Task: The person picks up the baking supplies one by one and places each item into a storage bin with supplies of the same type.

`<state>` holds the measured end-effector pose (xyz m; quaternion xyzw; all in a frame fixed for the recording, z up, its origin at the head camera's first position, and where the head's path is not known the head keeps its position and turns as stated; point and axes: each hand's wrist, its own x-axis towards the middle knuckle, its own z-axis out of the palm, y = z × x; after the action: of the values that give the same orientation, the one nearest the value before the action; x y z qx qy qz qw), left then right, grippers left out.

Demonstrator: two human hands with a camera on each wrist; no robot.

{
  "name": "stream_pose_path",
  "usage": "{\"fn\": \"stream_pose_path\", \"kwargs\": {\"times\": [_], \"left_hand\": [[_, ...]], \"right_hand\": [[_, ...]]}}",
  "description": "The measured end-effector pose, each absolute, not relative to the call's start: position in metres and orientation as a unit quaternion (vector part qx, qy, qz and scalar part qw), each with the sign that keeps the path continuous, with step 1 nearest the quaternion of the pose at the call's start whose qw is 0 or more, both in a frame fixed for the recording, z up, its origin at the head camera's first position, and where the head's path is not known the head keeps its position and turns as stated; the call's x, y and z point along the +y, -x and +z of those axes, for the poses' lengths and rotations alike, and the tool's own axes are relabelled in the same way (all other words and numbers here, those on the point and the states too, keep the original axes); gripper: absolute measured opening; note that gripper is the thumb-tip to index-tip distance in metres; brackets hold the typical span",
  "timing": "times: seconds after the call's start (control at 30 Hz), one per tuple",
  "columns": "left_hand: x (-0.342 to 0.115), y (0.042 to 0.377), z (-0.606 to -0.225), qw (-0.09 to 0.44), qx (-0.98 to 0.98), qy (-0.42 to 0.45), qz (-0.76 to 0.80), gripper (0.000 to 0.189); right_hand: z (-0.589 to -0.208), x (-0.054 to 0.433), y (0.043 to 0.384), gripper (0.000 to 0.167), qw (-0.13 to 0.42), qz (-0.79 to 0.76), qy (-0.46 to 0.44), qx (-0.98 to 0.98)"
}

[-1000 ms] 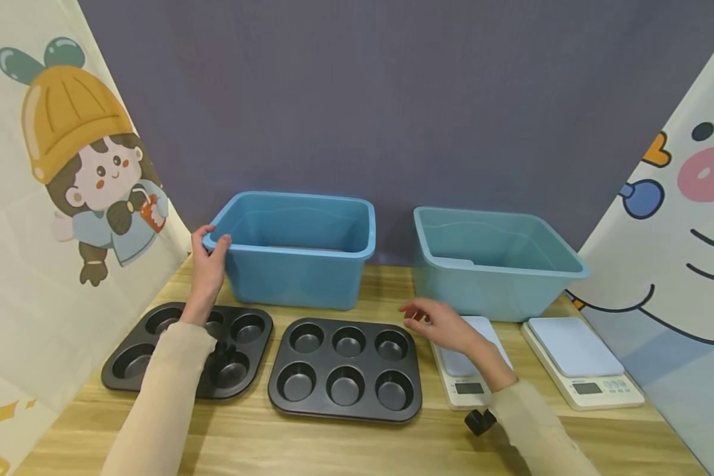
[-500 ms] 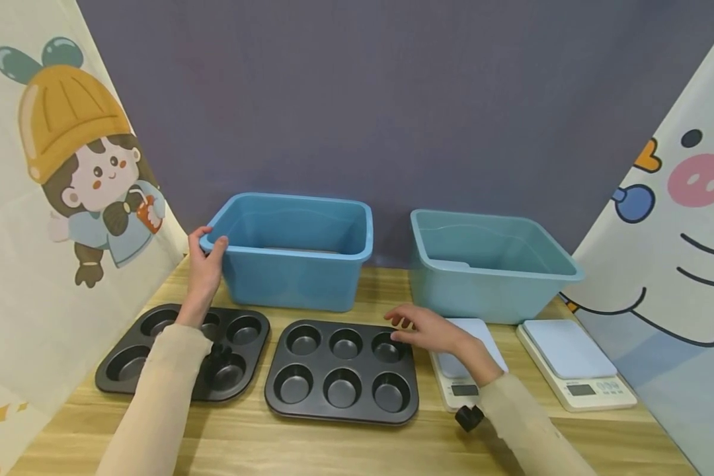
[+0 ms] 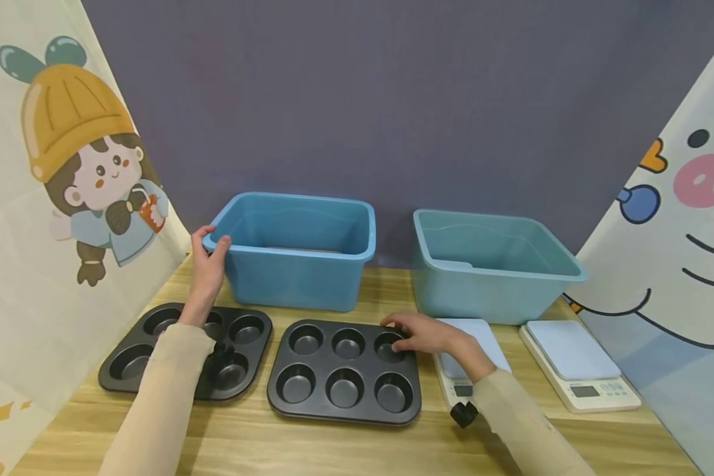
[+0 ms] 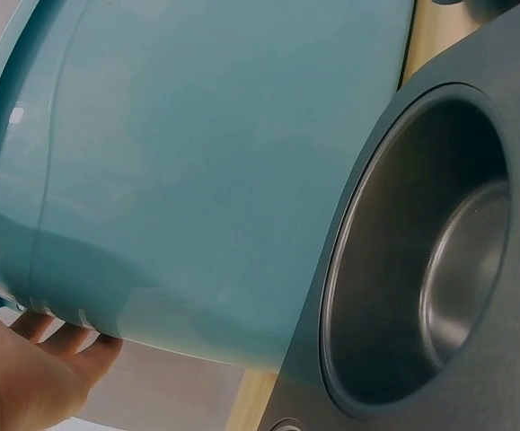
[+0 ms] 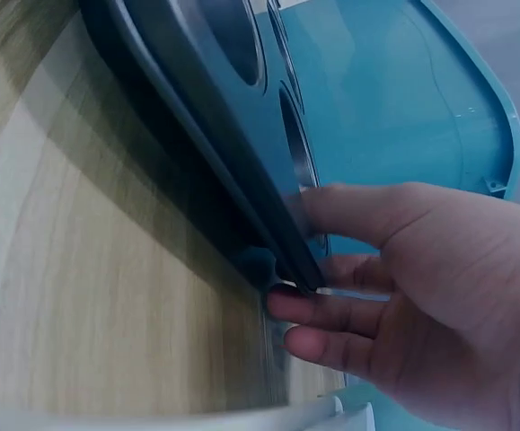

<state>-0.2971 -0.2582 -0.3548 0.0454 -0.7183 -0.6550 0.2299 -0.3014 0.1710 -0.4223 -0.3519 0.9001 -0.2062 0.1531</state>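
Observation:
At the back left stands a blue plastic bin; my left hand grips its front left corner, thumb on the front side and fingers over the rim. My right hand holds the back right corner of the middle black muffin tin. In the right wrist view, the thumb lies over the top of the muffin tin and the other fingers reach around and beneath its edge. Another black muffin tin lies under my left forearm, in front of the blue bin.
A teal bin stands at the back right, with something pale inside. Two white kitchen scales lie before it, one scale partly under my right wrist and the other scale farther right. Cloth walls enclose the wooden table.
My right hand has moved left and down from beside the middle muffin tin onto its back right corner and taken hold there. The left hand keeps its grip on the blue bin.

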Motion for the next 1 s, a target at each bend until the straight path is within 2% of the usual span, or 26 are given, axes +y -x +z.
{"fn": "stream_pose_path", "kwargs": {"times": [0.27,0.43,0.63,0.87,1.0], "left_hand": [[-0.267,0.314,-0.369,0.242,-0.722,-0.044,-0.647,0.054],[-0.276,0.327,-0.381,0.251,-0.723,-0.043,-0.643,0.054],[-0.268,0.31,-0.365,0.237,-0.719,-0.05,-0.651,0.053],[-0.278,0.32,-0.376,0.24,-0.723,-0.05,-0.646,0.054],[-0.272,0.31,-0.364,0.236,-0.718,-0.049,-0.653,0.053]], "right_hand": [[-0.426,0.168,0.305,0.048,0.149,-0.182,0.364,0.901],[-0.425,0.167,0.304,0.047,0.18,-0.2,0.343,0.9],[-0.424,0.166,0.302,0.047,0.191,-0.233,0.342,0.89],[-0.425,0.165,0.303,0.045,0.17,-0.243,0.356,0.886],[-0.422,0.165,0.303,0.045,0.17,-0.267,0.351,0.881]]}}
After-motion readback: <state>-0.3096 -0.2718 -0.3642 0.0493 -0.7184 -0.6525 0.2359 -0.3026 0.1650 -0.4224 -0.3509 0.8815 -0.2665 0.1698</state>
